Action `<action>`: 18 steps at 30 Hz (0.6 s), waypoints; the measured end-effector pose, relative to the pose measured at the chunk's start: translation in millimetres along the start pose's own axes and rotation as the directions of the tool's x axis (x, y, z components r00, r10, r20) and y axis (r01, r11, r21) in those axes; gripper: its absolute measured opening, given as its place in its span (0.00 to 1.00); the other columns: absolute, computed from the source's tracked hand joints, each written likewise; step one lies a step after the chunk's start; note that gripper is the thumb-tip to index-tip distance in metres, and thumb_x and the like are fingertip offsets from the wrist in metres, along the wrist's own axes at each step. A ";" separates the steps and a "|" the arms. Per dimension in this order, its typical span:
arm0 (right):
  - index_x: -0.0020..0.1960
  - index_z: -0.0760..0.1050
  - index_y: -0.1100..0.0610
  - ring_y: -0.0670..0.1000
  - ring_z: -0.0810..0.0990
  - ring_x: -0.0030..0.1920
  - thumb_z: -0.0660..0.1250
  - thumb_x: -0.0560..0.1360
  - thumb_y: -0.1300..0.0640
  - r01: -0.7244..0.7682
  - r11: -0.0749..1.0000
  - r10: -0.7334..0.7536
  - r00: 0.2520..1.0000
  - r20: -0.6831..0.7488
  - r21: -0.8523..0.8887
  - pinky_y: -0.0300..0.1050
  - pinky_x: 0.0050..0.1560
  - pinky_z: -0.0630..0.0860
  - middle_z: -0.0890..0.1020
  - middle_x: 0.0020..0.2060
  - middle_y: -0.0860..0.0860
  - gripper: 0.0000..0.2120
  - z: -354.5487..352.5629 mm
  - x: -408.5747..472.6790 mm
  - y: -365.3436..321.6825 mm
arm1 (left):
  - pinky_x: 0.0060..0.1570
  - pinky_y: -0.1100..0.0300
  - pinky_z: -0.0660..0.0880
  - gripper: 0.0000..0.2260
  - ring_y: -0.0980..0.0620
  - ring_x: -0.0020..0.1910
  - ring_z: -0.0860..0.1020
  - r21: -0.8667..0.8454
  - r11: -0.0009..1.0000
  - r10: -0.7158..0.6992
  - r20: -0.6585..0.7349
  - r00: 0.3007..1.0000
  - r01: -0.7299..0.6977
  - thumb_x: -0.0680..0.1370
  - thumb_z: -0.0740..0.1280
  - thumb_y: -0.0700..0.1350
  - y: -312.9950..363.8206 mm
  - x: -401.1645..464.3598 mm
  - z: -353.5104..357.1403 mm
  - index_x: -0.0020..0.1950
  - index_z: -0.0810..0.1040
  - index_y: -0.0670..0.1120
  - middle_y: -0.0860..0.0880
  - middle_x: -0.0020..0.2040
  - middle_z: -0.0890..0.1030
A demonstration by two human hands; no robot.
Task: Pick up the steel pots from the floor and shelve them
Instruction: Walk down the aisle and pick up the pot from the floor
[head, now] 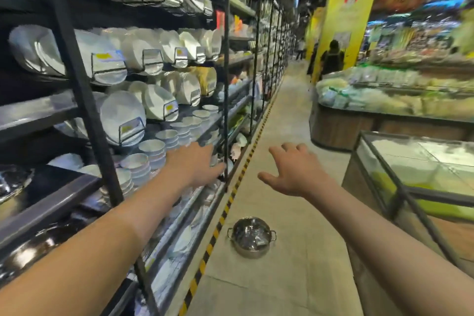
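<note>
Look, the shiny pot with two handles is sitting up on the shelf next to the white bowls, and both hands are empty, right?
Not quite. The shiny pot is not on the shelf; the head view shows it sitting on the floor, just beside the yellow-and-black striped edge. The rest is right: it has two handles, and the left hand and right hand are both empty.

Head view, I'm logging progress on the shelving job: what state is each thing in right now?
steel pot: upright on the floor beside the striped shelf edge, lid on, untouched.
left hand: open, holding nothing, reaching toward the shelf of bowls.
right hand: open, fingers spread, holding nothing, in the air above the aisle.
bowls: stacked on the shelf.
</note>
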State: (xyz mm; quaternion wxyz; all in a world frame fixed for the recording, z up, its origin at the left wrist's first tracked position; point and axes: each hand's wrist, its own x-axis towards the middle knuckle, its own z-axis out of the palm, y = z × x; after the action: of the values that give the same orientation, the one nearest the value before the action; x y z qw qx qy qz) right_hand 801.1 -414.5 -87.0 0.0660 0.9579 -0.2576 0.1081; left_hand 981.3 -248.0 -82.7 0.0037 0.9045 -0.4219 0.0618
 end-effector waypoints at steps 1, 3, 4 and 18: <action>0.68 0.69 0.52 0.64 0.71 0.63 0.59 0.72 0.28 -0.029 1.000 0.029 1.000 0.003 -0.003 0.61 0.59 0.74 0.74 0.64 0.58 0.35 0.8 3.5 17.0 | 0.52 0.43 0.75 0.31 0.39 0.57 0.77 -0.001 1.000 0.019 -0.012 1.000 -0.019 0.75 0.53 0.71 12.1 14.2 -2.6 0.65 0.71 0.49 0.43 0.59 0.76; 0.69 0.69 0.51 0.64 0.71 0.63 0.60 0.72 0.28 -0.078 0.997 0.078 0.997 0.011 -0.011 0.61 0.59 0.74 0.74 0.64 0.57 0.35 2.5 11.1 47.9 | 0.51 0.43 0.76 0.30 0.40 0.56 0.77 0.003 0.997 0.074 -0.021 0.997 -0.074 0.75 0.53 0.71 32.8 40.7 -6.0 0.64 0.71 0.49 0.43 0.58 0.77; 0.69 0.68 0.51 0.64 0.71 0.63 0.60 0.72 0.28 -0.096 0.995 0.096 0.995 0.011 -0.017 0.61 0.58 0.74 0.74 0.64 0.57 0.35 4.2 15.2 61.1 | 0.52 0.43 0.76 0.30 0.40 0.55 0.77 0.005 0.995 0.104 -0.022 0.994 -0.104 0.76 0.53 0.71 41.7 53.5 -6.3 0.64 0.71 0.49 0.43 0.58 0.77; 0.71 0.66 0.52 0.64 0.71 0.64 0.61 0.74 0.30 -0.185 0.981 0.189 0.980 0.069 -0.050 0.60 0.58 0.75 0.74 0.64 0.58 0.34 76.3 172.7 126.8 | 0.45 0.48 0.76 0.27 0.44 0.50 0.77 -0.023 0.970 0.240 -0.024 0.970 -0.241 0.74 0.55 0.71 49.0 265.3 54.8 0.59 0.72 0.51 0.47 0.53 0.76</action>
State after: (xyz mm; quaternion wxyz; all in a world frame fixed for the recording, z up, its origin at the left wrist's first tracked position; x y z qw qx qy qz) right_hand 895.7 -620.1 -110.3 0.0665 0.9311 -0.3510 0.0729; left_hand 1118.7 -485.1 -108.9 0.0122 0.8459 -0.5291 0.0658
